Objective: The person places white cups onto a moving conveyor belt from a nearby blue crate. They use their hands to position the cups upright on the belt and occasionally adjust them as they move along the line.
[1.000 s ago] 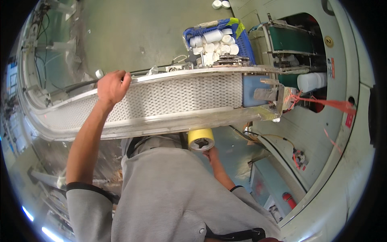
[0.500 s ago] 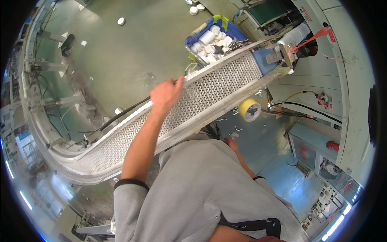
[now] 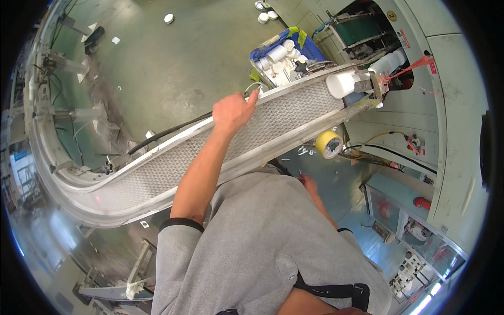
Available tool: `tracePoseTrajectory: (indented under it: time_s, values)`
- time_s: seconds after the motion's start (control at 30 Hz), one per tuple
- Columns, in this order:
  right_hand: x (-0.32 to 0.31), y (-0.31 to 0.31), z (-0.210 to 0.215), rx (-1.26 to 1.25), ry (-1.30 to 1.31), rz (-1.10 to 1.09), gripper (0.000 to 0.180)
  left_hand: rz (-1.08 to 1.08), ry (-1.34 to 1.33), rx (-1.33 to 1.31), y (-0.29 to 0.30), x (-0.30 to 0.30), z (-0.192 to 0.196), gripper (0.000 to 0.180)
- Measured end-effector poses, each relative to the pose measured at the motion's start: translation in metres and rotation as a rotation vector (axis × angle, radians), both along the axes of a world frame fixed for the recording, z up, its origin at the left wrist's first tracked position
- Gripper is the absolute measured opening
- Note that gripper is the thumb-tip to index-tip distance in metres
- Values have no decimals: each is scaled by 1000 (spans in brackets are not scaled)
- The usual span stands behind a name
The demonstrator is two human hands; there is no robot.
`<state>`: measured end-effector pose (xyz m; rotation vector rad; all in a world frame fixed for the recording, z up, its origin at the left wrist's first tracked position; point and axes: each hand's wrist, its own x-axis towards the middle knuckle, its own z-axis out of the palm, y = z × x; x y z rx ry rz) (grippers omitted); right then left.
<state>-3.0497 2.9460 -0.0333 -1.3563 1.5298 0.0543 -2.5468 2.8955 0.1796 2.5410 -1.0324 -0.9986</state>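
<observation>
A long conveyor (image 3: 173,170) with a perforated-looking belt runs slantwise in front of me. My left hand (image 3: 232,112) reaches across it and is closed over its far side rail, thumb toward the belt. At the conveyor's upper right end, a white cylindrical container (image 3: 340,84) lies by the machine opening. My right hand (image 3: 310,186) hangs low beside my body, past the near rail; its fingers are too small and partly hidden to read. Nearest to it is a yellow tape roll (image 3: 329,144) at the conveyor's near side.
Beyond the far rail stands a blue basket (image 3: 315,50) full of white pieces. A black cable (image 3: 178,127) runs along that rail. Large pale machine cabinets (image 3: 391,123) stand at right. White round pieces (image 3: 168,19) lie on the floor, and the conveyor curves away at left.
The white container has appeared at the conveyor's upper right end. My left hand has slid slightly rightward along the far rail, closer to the basket. The whole view has shifted a little.
</observation>
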Motion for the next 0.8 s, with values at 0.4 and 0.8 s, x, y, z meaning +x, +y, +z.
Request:
tracePoseTrajectory:
  time_s: [0.4,0.8]
  values:
    - [40,-64,-7,303,-219,-505,34,75,-42,44,-6,-6,1,71]
    - [35,-26,-49,370,-237,-561,34,70,-57,110,-12,-10,1,72]
